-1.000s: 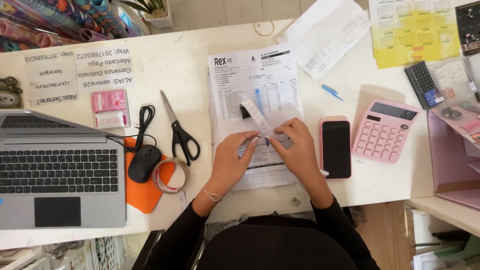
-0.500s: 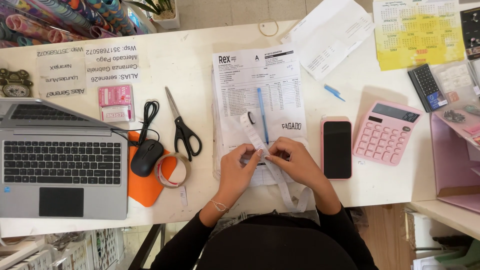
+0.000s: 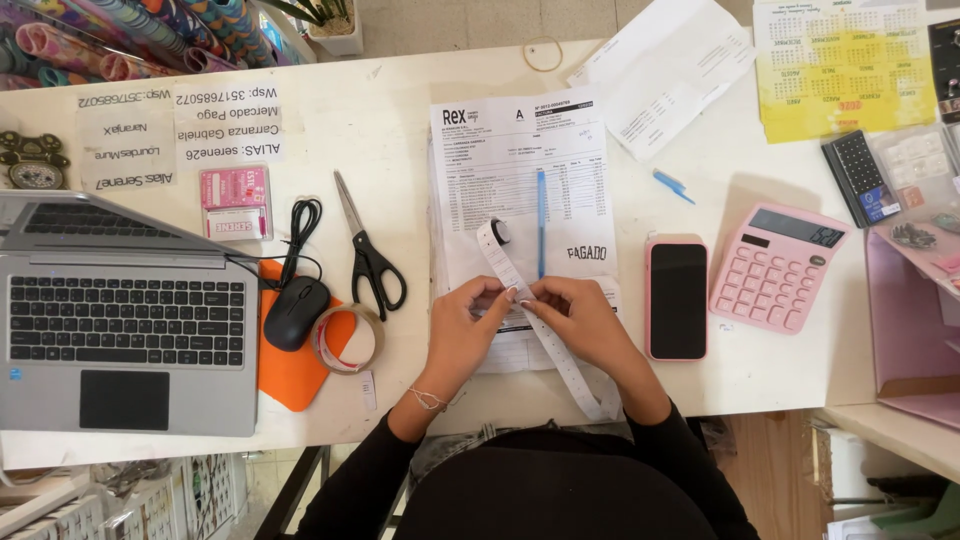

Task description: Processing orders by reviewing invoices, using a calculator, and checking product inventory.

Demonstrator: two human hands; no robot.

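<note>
Paper strip [image 3: 530, 310] slid lower; two hands [image 3: 470, 325] [image 3: 580, 320] pinch it.

Both hands [image 3: 530, 318] on paper strip [image 3: 548, 335]

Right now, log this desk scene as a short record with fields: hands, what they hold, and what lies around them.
left hand: pinches the paper strip
right hand: pinches the same strip, fingertips meeting the left's
strip: long, narrow, white; runs from upper left over the invoice down past the desk edge
pen: blue, lying on the invoice
phone: pink case, dark screen, right of the hands
calculator: pink, right of the phone
scissors: left of the invoice
tape roll: beside the mouse
laptop: open, far left
</note>
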